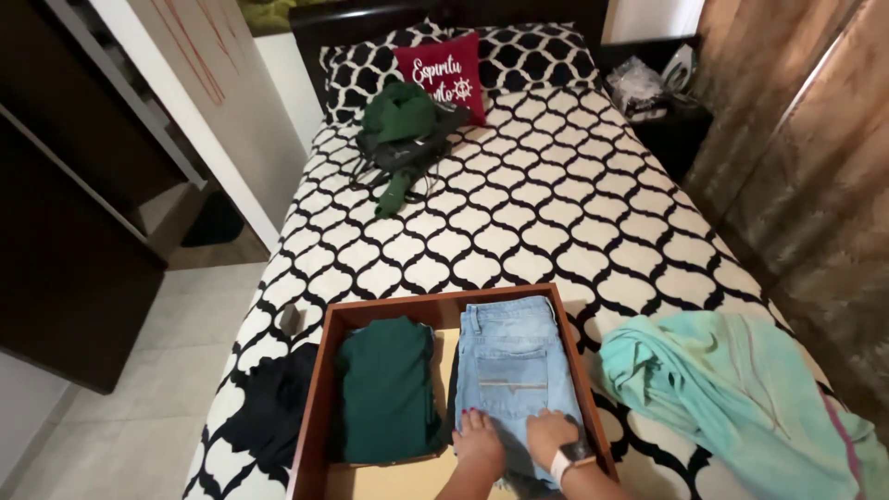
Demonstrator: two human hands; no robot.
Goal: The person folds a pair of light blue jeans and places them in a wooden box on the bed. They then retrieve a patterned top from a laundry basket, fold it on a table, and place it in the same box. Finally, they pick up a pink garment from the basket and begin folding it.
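I am pressing both palms flat on the folded light-blue jeans (515, 366) lying in the right half of the wooden drawer (319, 389) that is sitting on the patterned bed (519, 213); my left hand (479, 443) and right hand (548, 435) are resting side by side at the near end, fingers spread, pinching nothing. The fold could be slipping open if I am pushing unevenly; the denim could be bunching against the drawer's right wall; the drawer could be tilting on the soft bedding. The jeans are looking faded, back pocket up, waistband at the far end, lying beside a folded dark-green garment (387, 389).
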